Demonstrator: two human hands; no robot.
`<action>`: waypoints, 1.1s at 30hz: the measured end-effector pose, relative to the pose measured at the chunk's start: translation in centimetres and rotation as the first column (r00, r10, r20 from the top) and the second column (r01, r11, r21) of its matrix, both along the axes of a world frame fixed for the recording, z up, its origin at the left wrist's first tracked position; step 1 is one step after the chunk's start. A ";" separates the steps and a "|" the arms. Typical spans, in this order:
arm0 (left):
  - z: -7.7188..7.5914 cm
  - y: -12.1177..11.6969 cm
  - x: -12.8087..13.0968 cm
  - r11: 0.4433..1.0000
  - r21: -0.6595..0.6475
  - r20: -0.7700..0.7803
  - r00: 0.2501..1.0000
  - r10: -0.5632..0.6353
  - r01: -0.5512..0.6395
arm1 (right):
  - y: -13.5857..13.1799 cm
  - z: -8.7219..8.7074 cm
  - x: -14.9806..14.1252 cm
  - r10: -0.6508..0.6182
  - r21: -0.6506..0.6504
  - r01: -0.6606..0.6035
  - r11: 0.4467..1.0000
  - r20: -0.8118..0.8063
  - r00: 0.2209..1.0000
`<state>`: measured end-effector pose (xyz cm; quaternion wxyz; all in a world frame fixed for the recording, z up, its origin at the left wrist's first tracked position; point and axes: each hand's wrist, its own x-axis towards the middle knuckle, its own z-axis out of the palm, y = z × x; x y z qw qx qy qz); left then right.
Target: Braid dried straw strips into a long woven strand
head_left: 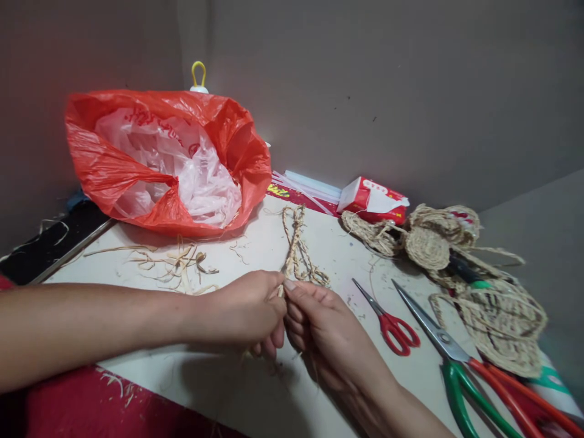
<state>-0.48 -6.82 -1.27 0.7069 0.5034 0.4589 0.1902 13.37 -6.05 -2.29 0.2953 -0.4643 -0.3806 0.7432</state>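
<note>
A braided straw cord [295, 240] lies in loops on the white tabletop and runs down into my fingers. My left hand [255, 307] is closed on its near end, with the thumb and forefinger pinched together. Right beside it, my right hand [317, 313] pinches the same cord, its fingers curled under. The two hands touch at the fingertips, so the bit of cord between them is mostly hidden. A few thin strands hang below the hands, too blurred to make out clearly.
A red plastic bag [114, 158] holding white bags stands back left, near loose straw scraps [182, 264]. To the right lie small red-handled scissors [396, 331], large shears [456, 353] and coiled woven straw pieces [497, 322]. A red tissue pack [371, 201] sits by the wall.
</note>
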 end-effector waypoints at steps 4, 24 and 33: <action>-0.7 -0.5 0.4 0.998 0.047 -0.045 0.998 0.040 -0.037 | -0.4 0.1 -0.3 0.089 0.035 -0.087 0.996 -0.059 0.994; 1.4 1.6 -1.7 0.995 -0.047 -0.114 0.989 -0.091 0.086 | 0.6 0.4 0.8 0.109 0.095 -0.107 0.990 -0.013 0.994; 2.0 4.5 -4.4 0.955 -0.050 -0.126 0.947 -0.295 0.291 | 2.5 0.4 2.1 0.295 -0.073 -0.299 0.951 -0.066 0.953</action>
